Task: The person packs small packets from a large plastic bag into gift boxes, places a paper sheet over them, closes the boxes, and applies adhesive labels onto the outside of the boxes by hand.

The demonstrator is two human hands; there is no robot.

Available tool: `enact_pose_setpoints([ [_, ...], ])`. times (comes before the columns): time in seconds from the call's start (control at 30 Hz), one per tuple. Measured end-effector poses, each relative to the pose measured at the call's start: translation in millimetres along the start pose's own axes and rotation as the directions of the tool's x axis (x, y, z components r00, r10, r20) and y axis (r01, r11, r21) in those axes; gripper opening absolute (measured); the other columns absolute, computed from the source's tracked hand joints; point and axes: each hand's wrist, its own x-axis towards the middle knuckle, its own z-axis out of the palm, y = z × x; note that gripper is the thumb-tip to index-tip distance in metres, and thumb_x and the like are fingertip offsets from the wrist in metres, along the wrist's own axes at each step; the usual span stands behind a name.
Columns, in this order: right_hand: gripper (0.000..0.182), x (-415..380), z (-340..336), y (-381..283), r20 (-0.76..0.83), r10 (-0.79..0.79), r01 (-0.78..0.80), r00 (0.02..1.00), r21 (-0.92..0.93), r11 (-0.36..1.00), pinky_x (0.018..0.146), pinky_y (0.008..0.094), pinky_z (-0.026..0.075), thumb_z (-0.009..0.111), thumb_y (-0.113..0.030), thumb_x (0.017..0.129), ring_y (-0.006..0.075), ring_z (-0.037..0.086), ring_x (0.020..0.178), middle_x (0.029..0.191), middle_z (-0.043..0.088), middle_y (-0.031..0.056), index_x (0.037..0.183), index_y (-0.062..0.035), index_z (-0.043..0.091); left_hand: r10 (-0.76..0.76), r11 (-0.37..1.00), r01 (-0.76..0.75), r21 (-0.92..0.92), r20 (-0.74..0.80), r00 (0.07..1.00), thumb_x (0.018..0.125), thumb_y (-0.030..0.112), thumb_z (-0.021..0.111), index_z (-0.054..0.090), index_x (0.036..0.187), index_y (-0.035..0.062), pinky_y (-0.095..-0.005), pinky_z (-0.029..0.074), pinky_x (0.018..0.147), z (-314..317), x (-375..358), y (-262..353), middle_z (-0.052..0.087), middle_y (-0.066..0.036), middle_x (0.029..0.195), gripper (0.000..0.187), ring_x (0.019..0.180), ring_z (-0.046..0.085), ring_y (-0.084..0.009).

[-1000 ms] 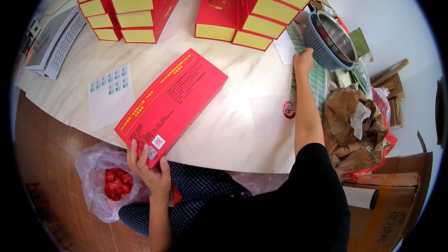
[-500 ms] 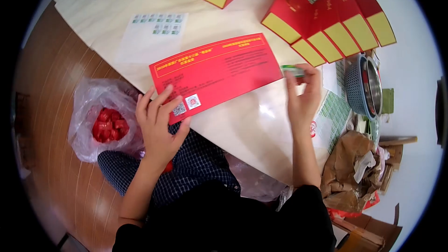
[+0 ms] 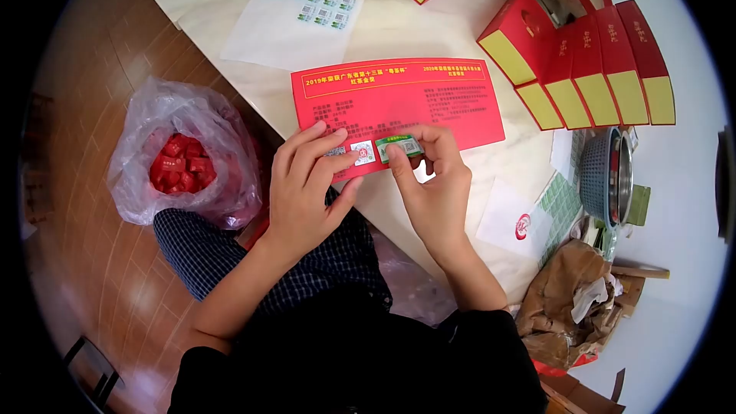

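A flat red printed panel (image 3: 399,100) with yellow and black lettering lies on the table in front of me, its near edge by the table's edge. My left hand (image 3: 310,192) rests over its lower left corner, fingers stretched out and partly covering a QR code. Beside that code is a white square label (image 3: 363,153) with a red mark. Between thumb and fingers, my right hand (image 3: 435,195) pinches a small green sticker (image 3: 400,146) with a QR code, held at the panel's lower edge just right of the white label.
A white sheet of similar stickers (image 3: 295,27) lies at the back left. Red and yellow boxes (image 3: 575,69) stand at the back right, near a blue basket (image 3: 596,176) and crumpled brown paper (image 3: 567,303). A plastic bag of red packets (image 3: 184,161) is at left.
My right hand has brought the green sticker leftward from beyond the panel's right end to its lower edge. My left hand stays at the panel's lower left corner. The whole view has shifted.
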Motion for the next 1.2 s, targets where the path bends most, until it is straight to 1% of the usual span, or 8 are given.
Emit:
enact_pose_setpoints([
  [0.33,0.017,-5,9,-6,-0.093,0.033,-0.033,0.995,-0.004,0.999,0.063,0.0263,0.048,0.067,-0.003,0.084,0.0141,0.058,0.068,0.084,0.065,0.0114,0.098,0.0007,0.057,0.008,1.000,-0.008,-0.019,0.006,1.000,0.070,0.007,0.076,0.061,0.102,0.0082,-0.0437,0.038,0.098,2,-2,-1,0.056,-0.009,0.122,0.036,0.120,0.047,-0.0338],
  [0.5,0.009,-4,-2,-11,-0.104,0.021,-0.013,0.994,0.083,0.997,0.065,0.0260,0.047,0.050,-0.005,0.097,0.0140,0.059,0.074,0.084,0.059,0.0093,0.102,0.0008,0.051,0.026,1.000,-0.025,-0.015,0.024,0.999,0.070,0.007,0.076,0.060,0.102,0.0076,-0.0439,0.039,0.098,0,-1,-3,0.056,-0.010,0.121,0.036,0.120,0.047,-0.0341],
  [0.57,0.011,-2,-16,-16,-0.088,0.030,-0.019,0.996,0.120,0.993,0.076,0.0266,0.046,0.044,-0.008,0.100,0.0138,0.058,0.083,0.092,0.057,0.0091,0.108,-0.0002,0.046,0.029,0.999,-0.028,-0.020,0.020,0.999,0.070,0.006,0.076,0.060,0.103,0.0073,-0.0439,0.040,0.097,0,-2,-3,0.055,-0.010,0.121,0.037,0.120,0.047,-0.0342],
  [0.7,0.015,4,-29,-15,-0.135,-0.079,0.104,0.988,0.195,0.975,0.091,0.0296,0.042,0.042,-0.007,0.100,0.0181,0.055,0.102,0.107,0.053,0.0118,0.114,-0.0018,0.042,0.036,0.999,-0.035,-0.030,0.013,0.999,0.070,0.006,0.076,0.059,0.104,0.0070,-0.0440,0.040,0.096,1,-2,-4,0.055,-0.010,0.122,0.038,0.120,0.047,-0.0344],
  [0.77,0.012,10,-31,-10,-0.238,-0.248,0.251,0.939,-0.020,0.968,0.082,0.0266,0.044,0.042,-0.008,0.100,0.0159,0.057,0.102,0.114,0.058,0.0147,0.111,-0.0030,0.044,0.033,0.999,-0.032,-0.034,0.015,0.999,0.070,0.006,0.076,0.059,0.103,0.0068,-0.0440,0.040,0.097,1,-2,-4,0.055,-0.010,0.122,0.037,0.120,0.047,-0.0345],
  [0.83,0.010,13,-38,-12,-0.237,-0.255,0.252,0.937,-0.046,0.967,0.088,0.0307,0.042,0.051,-0.006,0.095,0.0185,0.054,0.102,0.109,0.056,0.0118,0.105,-0.0012,0.052,0.028,0.999,-0.028,-0.034,0.019,0.999,0.070,0.006,0.076,0.059,0.103,0.0067,-0.0441,0.040,0.097,1,-2,-3,0.055,-0.010,0.122,0.037,0.120,0.047,-0.0345],
  [0.93,0.009,12,-39,-12,-0.098,-0.150,0.141,0.984,-0.094,0.985,0.073,0.0266,0.040,0.067,-0.006,0.085,0.0150,0.053,0.084,0.091,0.060,0.0065,0.090,-0.0031,0.062,0.027,0.999,-0.026,-0.035,0.026,0.999,0.070,0.006,0.076,0.059,0.103,0.0064,-0.0440,0.040,0.097,0,-2,-3,0.055,-0.010,0.122,0.037,0.121,0.046,-0.0346],
  [1.2,0.016,5,-8,-2,-0.028,0.073,-0.072,0.997,0.048,0.996,0.075,0.0288,0.045,0.072,-0.008,0.082,0.0153,0.055,0.081,0.086,0.060,0.0067,0.093,-0.0026,0.062,0.024,0.999,-0.023,-0.023,0.024,0.999,0.069,0.006,0.076,0.059,0.104,0.0076,-0.0441,0.039,0.098,1,-3,-3,0.055,-0.010,0.122,0.039,0.121,0.046,-0.0347],
])
